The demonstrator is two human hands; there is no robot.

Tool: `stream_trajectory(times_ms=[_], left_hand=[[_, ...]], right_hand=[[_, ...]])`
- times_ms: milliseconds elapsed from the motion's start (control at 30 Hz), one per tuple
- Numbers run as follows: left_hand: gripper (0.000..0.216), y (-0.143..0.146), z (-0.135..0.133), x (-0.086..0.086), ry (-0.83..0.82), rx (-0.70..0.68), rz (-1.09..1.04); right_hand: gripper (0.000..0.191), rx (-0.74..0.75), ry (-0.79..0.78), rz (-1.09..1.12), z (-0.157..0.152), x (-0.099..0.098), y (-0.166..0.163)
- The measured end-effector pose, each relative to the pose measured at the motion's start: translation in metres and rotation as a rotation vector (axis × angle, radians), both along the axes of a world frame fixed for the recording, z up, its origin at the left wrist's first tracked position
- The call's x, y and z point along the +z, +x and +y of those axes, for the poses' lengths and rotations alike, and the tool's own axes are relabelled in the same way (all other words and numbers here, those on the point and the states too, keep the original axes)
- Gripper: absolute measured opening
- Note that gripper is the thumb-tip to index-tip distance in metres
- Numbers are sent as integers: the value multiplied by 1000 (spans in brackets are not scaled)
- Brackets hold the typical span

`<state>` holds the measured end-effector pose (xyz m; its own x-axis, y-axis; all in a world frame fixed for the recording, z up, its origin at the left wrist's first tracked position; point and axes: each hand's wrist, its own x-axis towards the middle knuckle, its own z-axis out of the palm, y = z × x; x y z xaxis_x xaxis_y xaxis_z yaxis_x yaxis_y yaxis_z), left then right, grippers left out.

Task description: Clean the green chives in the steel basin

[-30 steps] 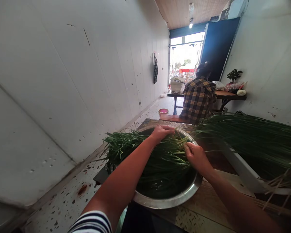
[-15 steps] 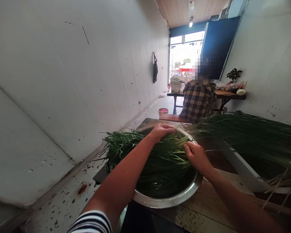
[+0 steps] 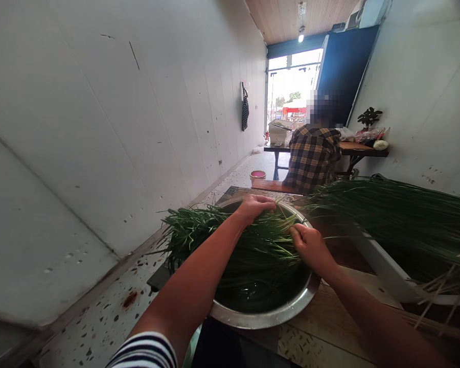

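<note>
A wide metal basin with water in it stands on the table before me. A thick bunch of long green chives lies across it, its tips hanging over the left rim. My left hand rests on the far part of the bunch, fingers curled over the stalks. My right hand is closed in a pinch on chive stalks at the basin's right side.
A big heap of uncut chives lies on a white tray to the right. A person in a plaid shirt sits ahead at a wooden table. A pink bucket stands on the speckled floor. White walls close both sides.
</note>
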<state>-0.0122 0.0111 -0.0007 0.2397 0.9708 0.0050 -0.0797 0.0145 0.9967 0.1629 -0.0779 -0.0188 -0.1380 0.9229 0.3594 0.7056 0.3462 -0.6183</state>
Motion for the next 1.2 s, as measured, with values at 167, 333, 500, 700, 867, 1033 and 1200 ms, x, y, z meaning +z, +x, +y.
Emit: stream_trajectory(times_ms=[167,333,500,700,867,1033,1200], left_hand=[[24,1,1,0,-6,9,7],[23,1,-1,2,8,-1,13],[24,0,1,2,2,11,16],[23,0,0,1,19,-7,23],[23,1,-2,4,2,-1,17],[23,2,-2,4,-26,40,13],[19,1,-1,2,2,15,26]], right_hand=[[30,-3,15,10,-1,1,0],[29,13,13,23,-2,2,-1],[31,12,15,23,-1,0,-1],[30,2,11,17,0,-1,0],[30,6,9,22,0,0,0],[31,4,7,36,-1,0,0],[30,4,14,36,-1,1,-1]])
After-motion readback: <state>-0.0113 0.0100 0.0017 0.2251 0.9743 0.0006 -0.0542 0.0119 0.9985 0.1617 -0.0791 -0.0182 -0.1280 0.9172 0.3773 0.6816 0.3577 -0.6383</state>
